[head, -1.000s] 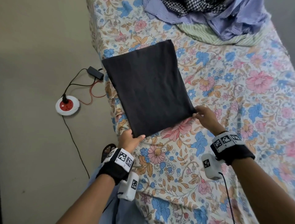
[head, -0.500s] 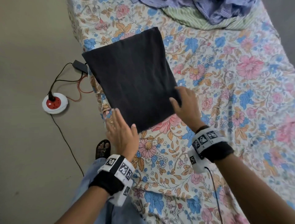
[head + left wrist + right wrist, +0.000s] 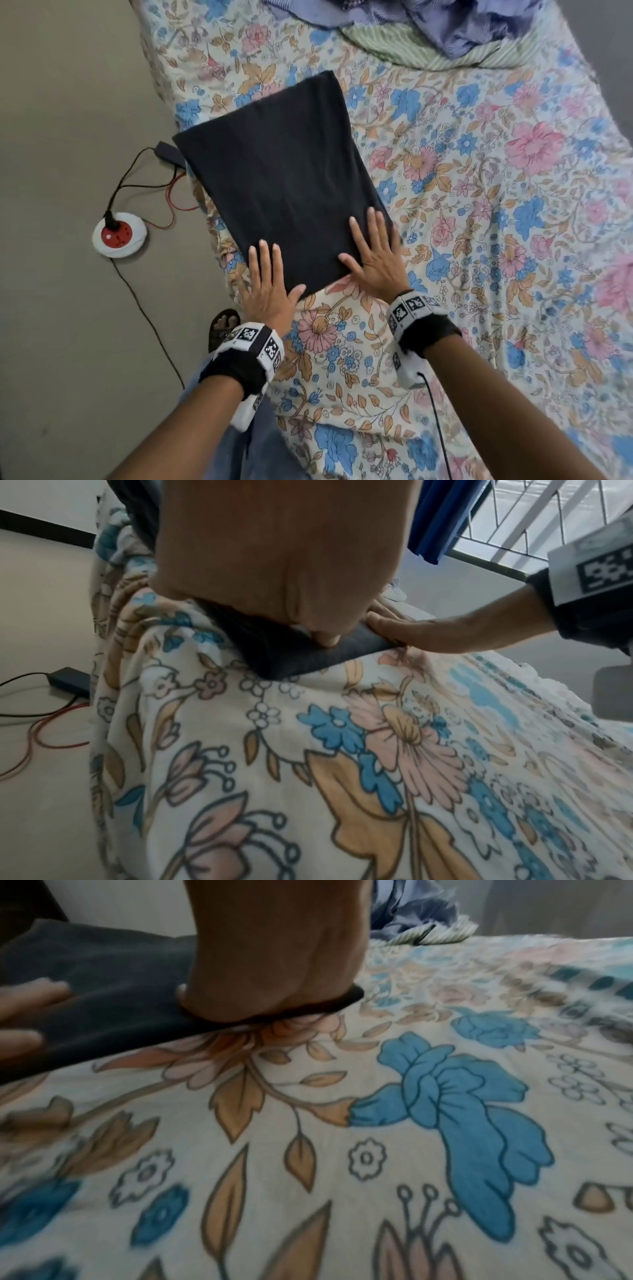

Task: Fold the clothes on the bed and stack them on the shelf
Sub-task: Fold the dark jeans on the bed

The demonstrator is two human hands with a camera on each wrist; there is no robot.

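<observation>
A dark folded garment (image 3: 284, 185) lies flat near the left edge of the floral bed (image 3: 479, 308). My left hand (image 3: 269, 277) rests flat on its near left corner, fingers straight. Flat too is my right hand (image 3: 373, 253), pressing the near right corner. From the left wrist view the garment (image 3: 291, 653) shows as a thin dark slab under my palm, with the right hand (image 3: 428, 634) beside it. The right wrist view has the garment (image 3: 103, 988) under my hand. Unfolded clothes (image 3: 445, 31), blue striped and green striped, are heaped at the bed's far end.
On the floor to the left sit a round red-and-white socket (image 3: 118, 236), cables and a black adapter (image 3: 166, 152). A sandalled foot (image 3: 224, 325) stands by the bed edge. The shelf is not in view.
Both hands let go of the garment's near corners and moved forward onto it, now lying flat on top. The garment has kept its place on the bed.
</observation>
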